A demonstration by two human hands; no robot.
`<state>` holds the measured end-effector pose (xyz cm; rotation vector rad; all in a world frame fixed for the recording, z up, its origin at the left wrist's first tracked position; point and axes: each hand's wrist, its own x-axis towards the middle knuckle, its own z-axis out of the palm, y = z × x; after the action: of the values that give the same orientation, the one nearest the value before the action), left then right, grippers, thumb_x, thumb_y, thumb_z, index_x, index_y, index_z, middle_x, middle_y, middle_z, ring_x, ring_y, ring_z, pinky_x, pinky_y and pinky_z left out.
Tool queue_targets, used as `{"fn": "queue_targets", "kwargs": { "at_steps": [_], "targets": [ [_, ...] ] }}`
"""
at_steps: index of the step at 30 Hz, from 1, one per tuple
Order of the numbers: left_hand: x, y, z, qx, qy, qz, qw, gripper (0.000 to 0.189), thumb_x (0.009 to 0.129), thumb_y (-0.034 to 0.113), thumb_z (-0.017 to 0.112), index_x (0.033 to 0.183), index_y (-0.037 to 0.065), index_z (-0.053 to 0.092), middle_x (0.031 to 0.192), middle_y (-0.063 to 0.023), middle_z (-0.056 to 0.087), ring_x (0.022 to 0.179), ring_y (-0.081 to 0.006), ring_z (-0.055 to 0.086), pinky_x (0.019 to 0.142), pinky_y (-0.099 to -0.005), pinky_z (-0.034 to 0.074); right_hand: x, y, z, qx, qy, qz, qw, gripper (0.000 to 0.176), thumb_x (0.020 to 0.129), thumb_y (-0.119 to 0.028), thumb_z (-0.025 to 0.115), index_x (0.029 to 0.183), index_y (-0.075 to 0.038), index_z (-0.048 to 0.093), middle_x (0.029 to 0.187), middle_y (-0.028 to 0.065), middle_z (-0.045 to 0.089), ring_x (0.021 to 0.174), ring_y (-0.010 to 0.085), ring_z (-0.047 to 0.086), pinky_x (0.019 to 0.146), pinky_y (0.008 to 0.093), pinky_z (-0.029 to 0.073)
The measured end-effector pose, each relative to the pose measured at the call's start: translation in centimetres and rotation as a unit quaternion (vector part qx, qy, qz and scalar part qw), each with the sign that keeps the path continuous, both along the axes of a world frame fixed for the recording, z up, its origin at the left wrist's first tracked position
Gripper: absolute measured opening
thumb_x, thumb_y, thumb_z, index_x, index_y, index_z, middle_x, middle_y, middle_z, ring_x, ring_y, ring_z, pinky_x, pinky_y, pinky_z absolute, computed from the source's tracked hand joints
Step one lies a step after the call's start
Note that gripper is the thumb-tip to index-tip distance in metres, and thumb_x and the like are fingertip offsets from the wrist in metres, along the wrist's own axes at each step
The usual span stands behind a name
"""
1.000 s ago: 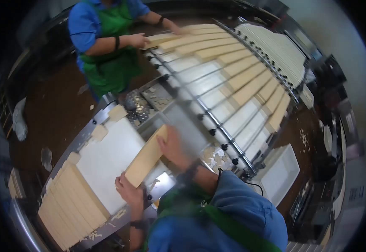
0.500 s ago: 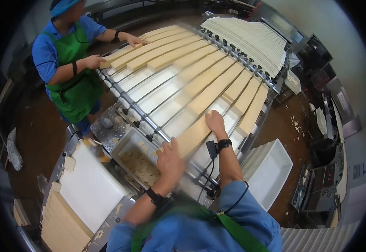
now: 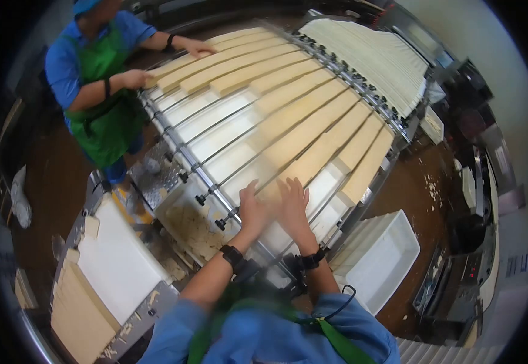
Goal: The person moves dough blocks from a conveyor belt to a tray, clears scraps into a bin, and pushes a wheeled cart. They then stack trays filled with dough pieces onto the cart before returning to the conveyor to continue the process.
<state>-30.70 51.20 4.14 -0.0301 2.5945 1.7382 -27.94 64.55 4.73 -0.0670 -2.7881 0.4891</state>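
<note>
Long pale-yellow dough strips [image 3: 303, 130] lie in lanes between thin metal rods on a white table [image 3: 230, 145]. My right hand [image 3: 294, 209] is at the near end of one strip [image 3: 312, 161], its fingers stretched out and apart. Just left of it, my left hand [image 3: 253, 212] reaches up with extended fingers near the same strip end, which is blurred between the hands. The near roller bar [image 3: 200, 170] with black knobs passes by my left wrist.
A co-worker [image 3: 103, 79] at the far left has both hands on another strip. Beside me are a bin of dough scraps [image 3: 188, 227], a white tub [image 3: 391, 258] and a white belt [image 3: 124, 258] bearing a dough slab [image 3: 82, 309]. Ridged white sheeting [image 3: 361, 54] lies behind.
The strip between my hands has moved away up its lane, joining the row. My right hand has come back toward me and opened; my left has shifted forward and right.
</note>
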Motion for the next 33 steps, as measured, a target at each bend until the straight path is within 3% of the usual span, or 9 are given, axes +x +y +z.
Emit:
{"fn": "queue_targets", "kwargs": {
  "at_steps": [7, 11, 13, 17, 21, 24, 26, 29, 33],
  "targets": [
    [5.9, -11.8, 2.5, 0.043, 0.131, 0.07, 0.988, 0.053, 0.085, -0.005, 0.062, 0.137, 0.007, 0.059, 0.128, -0.0166, 0.057, 0.092, -0.0288, 0.062, 0.083, -0.0358, 0.056, 2.5, -11.9, 5.9, -0.057, 0.016, 0.187, 0.981, 0.059, 0.091, -0.016, 0.068, 0.148, -0.009, 0.052, 0.146, 0.0199, 0.048, 0.144, 0.0418, 0.037, 0.119, 0.0642, 0.022],
    [11.7, -25.3, 0.8, -0.139, 0.203, 0.149, 0.958, 0.047, 0.091, 0.003, 0.066, 0.137, 0.004, 0.059, 0.143, -0.0171, 0.052, 0.122, -0.0378, 0.059, 0.105, -0.0431, 0.049, 2.6, -22.9, 6.1, -0.141, 0.007, 0.368, 0.919, 0.057, 0.09, -0.012, 0.068, 0.145, -0.006, 0.054, 0.14, 0.0199, 0.054, 0.139, 0.0427, 0.044, 0.117, 0.0603, 0.028],
    [15.9, -31.8, 0.3, -0.229, 0.178, 0.235, 0.928, 0.045, 0.093, 0.009, 0.067, 0.138, 0.005, 0.059, 0.144, -0.0166, 0.051, 0.14, -0.0417, 0.046, 0.114, -0.0483, 0.039, 2.6, -29.6, 4.7, -0.159, -0.029, 0.455, 0.876, 0.055, 0.09, -0.011, 0.067, 0.143, -0.005, 0.055, 0.138, 0.0204, 0.056, 0.137, 0.0429, 0.046, 0.116, 0.0569, 0.03],
    [25.2, -43.1, -2.5, -0.32, 0.016, 0.545, 0.774, 0.053, 0.092, 0.021, 0.07, 0.141, 0.006, 0.056, 0.141, -0.0233, 0.044, 0.135, -0.0422, 0.041, 0.113, -0.0569, 0.029, 3.3, -43.6, 2.7, -0.136, -0.093, 0.562, 0.81, 0.047, 0.093, -0.008, 0.068, 0.139, -0.003, 0.059, 0.137, 0.0221, 0.059, 0.131, 0.0432, 0.052, 0.112, 0.0502, 0.04],
    [32.9, -51.2, -4.8, -0.317, -0.124, 0.695, 0.633, 0.065, 0.089, 0.028, 0.074, 0.144, 0.004, 0.05, 0.14, -0.0254, 0.04, 0.134, -0.043, 0.038, 0.112, -0.0589, 0.026, 3.8, -58.9, -2.1, -0.137, -0.122, 0.658, 0.731, 0.051, 0.092, -0.014, 0.071, 0.141, -0.004, 0.058, 0.136, 0.0234, 0.057, 0.131, 0.0425, 0.051, 0.112, 0.0505, 0.041],
    [35.6, -53.4, -5.9, -0.263, -0.202, 0.669, 0.665, 0.071, 0.088, 0.031, 0.076, 0.145, 0.001, 0.048, 0.137, -0.0286, 0.04, 0.13, -0.0465, 0.043, 0.109, -0.0555, 0.036, 3.1, -69.7, -5.0, -0.114, -0.1, 0.683, 0.715, 0.053, 0.091, -0.015, 0.072, 0.14, -0.001, 0.057, 0.137, 0.024, 0.057, 0.129, 0.0425, 0.052, 0.11, 0.0504, 0.043],
    [35.6, -54.8, -7.2, -0.181, -0.095, 0.647, 0.735, 0.078, 0.081, 0.027, 0.082, 0.146, 0.0, 0.046, 0.137, -0.027, 0.038, 0.123, -0.0472, 0.049, 0.104, -0.0518, 0.044, 3.0, -76.3, -6.0, -0.097, -0.099, 0.681, 0.719, 0.053, 0.091, -0.016, 0.072, 0.139, 0.001, 0.057, 0.137, 0.0239, 0.057, 0.129, 0.0424, 0.052, 0.11, 0.0503, 0.043],
    [34.0, -55.5, -7.2, -0.22, -0.09, 0.635, 0.735, 0.079, 0.078, 0.022, 0.083, 0.144, -0.001, 0.046, 0.136, -0.0277, 0.038, 0.118, -0.0479, 0.053, 0.099, -0.0491, 0.05, 2.5, -83.1, -7.4, -0.07, -0.038, 0.66, 0.747, 0.051, 0.093, -0.024, 0.07, 0.136, 0.002, 0.058, 0.134, 0.0238, 0.058, 0.128, 0.0419, 0.053, 0.108, 0.0494, 0.044],
    [32.6, -56.2, -5.1, -0.183, -0.145, 0.65, 0.723, 0.078, 0.077, 0.021, 0.084, 0.143, 0.0, 0.048, 0.136, -0.0266, 0.039, 0.12, -0.0465, 0.053, 0.099, -0.0494, 0.049, 1.7, -87.0, -9.8, 0.038, -0.089, 0.656, 0.749, 0.052, 0.092, -0.033, 0.069, 0.129, 0.002, 0.061, 0.127, 0.0238, 0.062, 0.123, 0.0409, 0.056, 0.105, 0.0495, 0.046]
  ]
}}
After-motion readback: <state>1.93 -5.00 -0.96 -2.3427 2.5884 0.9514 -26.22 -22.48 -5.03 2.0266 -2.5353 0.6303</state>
